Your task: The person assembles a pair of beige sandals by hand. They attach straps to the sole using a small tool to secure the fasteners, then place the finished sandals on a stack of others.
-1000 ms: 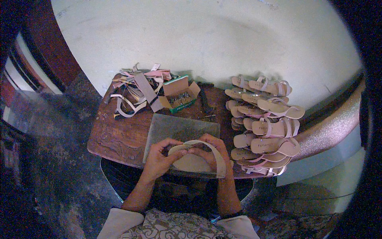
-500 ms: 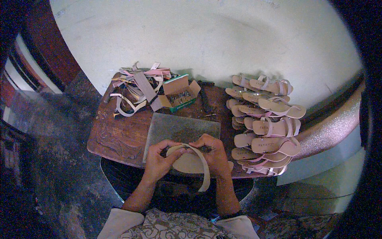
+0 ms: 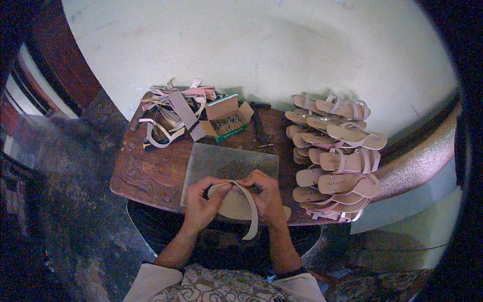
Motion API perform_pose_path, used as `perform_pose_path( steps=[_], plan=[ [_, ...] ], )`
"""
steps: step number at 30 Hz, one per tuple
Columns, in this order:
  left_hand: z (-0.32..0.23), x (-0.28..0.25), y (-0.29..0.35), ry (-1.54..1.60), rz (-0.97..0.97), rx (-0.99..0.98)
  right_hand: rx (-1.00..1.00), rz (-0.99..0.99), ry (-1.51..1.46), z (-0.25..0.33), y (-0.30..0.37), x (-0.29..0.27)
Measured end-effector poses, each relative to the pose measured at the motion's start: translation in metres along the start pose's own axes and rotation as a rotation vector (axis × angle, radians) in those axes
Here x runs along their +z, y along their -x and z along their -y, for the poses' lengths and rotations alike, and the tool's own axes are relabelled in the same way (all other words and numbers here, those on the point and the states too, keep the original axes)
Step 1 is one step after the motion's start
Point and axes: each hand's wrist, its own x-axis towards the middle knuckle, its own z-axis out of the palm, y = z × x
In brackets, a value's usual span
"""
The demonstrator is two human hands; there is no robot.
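Between my two hands is a beige sandal sole (image 3: 236, 207), held above the near edge of the table. A pale strap (image 3: 250, 211) arches up from it and its loose end hangs toward me. The fingers of my left hand (image 3: 204, 199) are closed on the sole's left end, thumb on top by the strap. My right hand (image 3: 264, 194) pinches the strap near its upper end, close to the left thumb. Exactly where strap and sole meet is hidden by my fingers. Beneath my hands lies a flat grey slab (image 3: 231, 161).
Stacked sandals (image 3: 342, 161) line the table's right side. An open green cardboard box (image 3: 231, 132) of small metal pieces stands at the back, beside a heap of straps (image 3: 176, 108). A dark hammer-like tool (image 3: 260, 123) lies right of the box on the wooden table (image 3: 151, 173).
The strap's hanging end has swung slightly left. Sole and right hand have shifted a little left, while my left hand stays nearly in place.
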Motion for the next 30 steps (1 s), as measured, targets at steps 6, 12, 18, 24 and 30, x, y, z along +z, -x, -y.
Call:
perform_pose_path(
  steps=[6,12,18,24,30],
  plan=[
    [0.004,0.002,0.0,-0.067,-0.033,0.044,0.061,-0.02,-0.012,-0.003,0.002,0.004],
    [0.002,0.001,0.0,-0.063,0.004,-0.031,0.097,-0.024,-0.074,-0.014,0.004,0.007],
    [0.011,-0.002,0.0,0.054,0.041,-0.065,0.224,0.072,-0.145,-0.012,0.003,0.004],
    [0.009,-0.002,0.0,0.09,0.056,-0.096,0.386,0.138,-0.213,0.003,0.0,-0.002],
    [0.018,-0.006,-0.007,0.045,0.133,-0.017,0.097,0.164,-0.055,0.002,-0.007,-0.005]
  ],
)
